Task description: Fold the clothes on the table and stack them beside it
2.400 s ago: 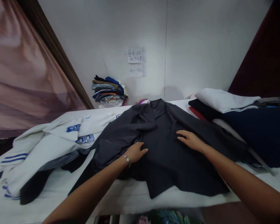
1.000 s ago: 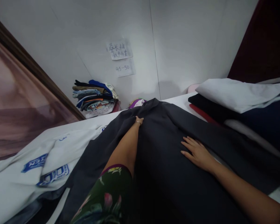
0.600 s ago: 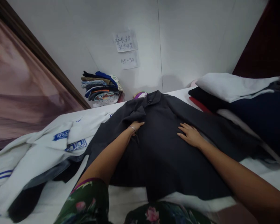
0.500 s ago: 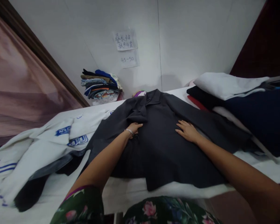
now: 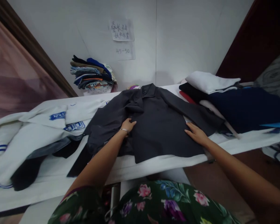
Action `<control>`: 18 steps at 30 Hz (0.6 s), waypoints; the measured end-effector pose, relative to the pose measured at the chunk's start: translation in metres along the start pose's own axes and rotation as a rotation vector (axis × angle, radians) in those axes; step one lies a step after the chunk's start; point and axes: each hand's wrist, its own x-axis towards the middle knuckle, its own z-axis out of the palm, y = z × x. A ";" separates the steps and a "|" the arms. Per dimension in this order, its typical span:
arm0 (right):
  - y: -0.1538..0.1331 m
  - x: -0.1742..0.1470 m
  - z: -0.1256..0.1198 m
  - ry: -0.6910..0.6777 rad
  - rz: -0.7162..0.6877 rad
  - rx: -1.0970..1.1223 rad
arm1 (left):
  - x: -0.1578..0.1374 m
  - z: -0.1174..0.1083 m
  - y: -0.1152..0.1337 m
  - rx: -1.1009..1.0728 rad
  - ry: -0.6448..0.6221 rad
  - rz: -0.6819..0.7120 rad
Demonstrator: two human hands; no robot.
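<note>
A dark grey collared jacket [image 5: 158, 130] lies spread on a white-covered table, its collar towards the wall and its front partly open. My left hand [image 5: 128, 126], with a bracelet at the wrist, is closed on the jacket's front edge, its fingers partly hidden. The cloth on that side is bunched and wrinkled. At the jacket's other side, near the sleeve, my right hand [image 5: 197, 133] rests with its fingers stretched out. One sleeve [image 5: 196, 113] reaches out to the right.
White garments with blue lettering [image 5: 44, 127] lie on the left. A stack of folded clothes [image 5: 93, 74] stands by the wall. To the right are a navy garment [image 5: 249, 105] and a white folded garment [image 5: 210, 81]. Handwritten paper signs [image 5: 122, 31] hang on the wall.
My right hand has slid outwards to the right side of the jacket. My left hand stays at the front edge, and the jacket's front lies more open. The view has shifted.
</note>
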 end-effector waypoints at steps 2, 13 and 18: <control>0.001 -0.014 -0.003 0.027 0.009 0.047 | -0.010 0.002 -0.004 -0.044 -0.051 -0.026; -0.023 -0.031 -0.009 0.085 -0.021 -0.103 | -0.010 -0.008 -0.011 0.188 -0.031 0.117; -0.026 -0.037 -0.015 0.079 0.052 -0.124 | -0.027 -0.006 -0.016 0.266 -0.008 0.166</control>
